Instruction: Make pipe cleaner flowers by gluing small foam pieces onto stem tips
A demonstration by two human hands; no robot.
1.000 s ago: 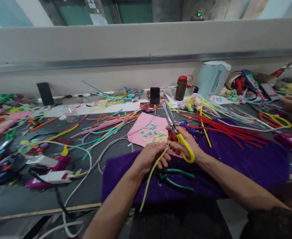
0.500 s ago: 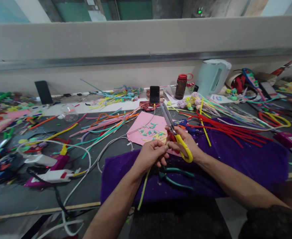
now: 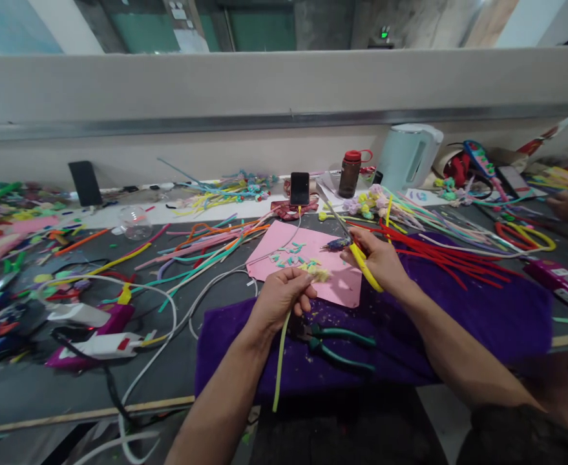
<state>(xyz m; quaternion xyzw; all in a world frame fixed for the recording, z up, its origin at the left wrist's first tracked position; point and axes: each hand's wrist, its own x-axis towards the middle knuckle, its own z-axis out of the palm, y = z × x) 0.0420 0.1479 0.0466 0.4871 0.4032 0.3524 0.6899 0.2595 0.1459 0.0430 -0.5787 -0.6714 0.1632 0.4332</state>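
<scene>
Head view: above a purple cloth (image 3: 497, 316) and a flat pink sheet (image 3: 344, 290), the right hand (image 3: 383, 259) grips yellow-handled metal scissors (image 3: 365, 266); the left hand (image 3: 284, 294) pinches a thin yellow-green strand (image 3: 281, 361), hanging down. Tiny teal pieces (image 3: 295, 247) dot the sheet.

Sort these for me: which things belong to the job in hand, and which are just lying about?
In the job:
- yellow-green strip, in the left hand
- scissors, in the right hand
- pink sheet with small bits, probably

Apparently just lying about:
- phone on a cable
- bottle
- kettle
</scene>
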